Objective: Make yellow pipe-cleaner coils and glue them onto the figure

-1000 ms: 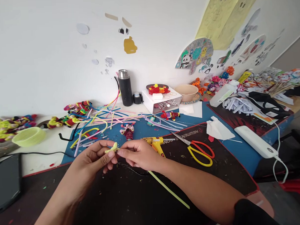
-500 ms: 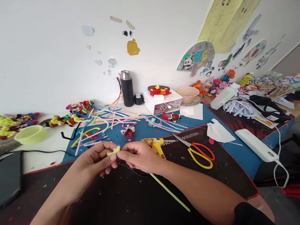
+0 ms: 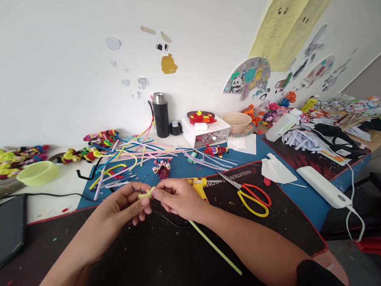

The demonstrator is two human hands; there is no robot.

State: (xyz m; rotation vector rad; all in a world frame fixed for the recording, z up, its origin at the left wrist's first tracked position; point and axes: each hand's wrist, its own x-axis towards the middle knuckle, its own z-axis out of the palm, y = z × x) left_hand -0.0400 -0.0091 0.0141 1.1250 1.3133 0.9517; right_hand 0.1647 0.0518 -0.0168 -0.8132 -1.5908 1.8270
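Note:
A pale yellow-green pipe cleaner (image 3: 216,248) is bent into a small shape at one end, and its long straight tail runs out from under my right wrist towards the lower right. My left hand (image 3: 126,203) pinches the bent part between thumb and fingers. From the other side, my right hand (image 3: 176,200) is closed on the same piece, thumb and forefinger at its edge. Just behind my right hand lies a yellow glue gun (image 3: 200,186), partly covered by it. A small dark red pipe-cleaner figure (image 3: 162,169) rests beyond my fingertips.
Scissors (image 3: 251,195) with red and yellow handles lie on the dark mat to the right. Loose coloured pipe cleaners (image 3: 140,151) spread across the back, before a black thermos (image 3: 161,117). A green coil (image 3: 38,173) sits left; a white power strip (image 3: 325,186) lies right.
My fingers have shifted slightly on the bent end of the pipe cleaner, and the bent part has turned a little. The whole view has tilted slightly.

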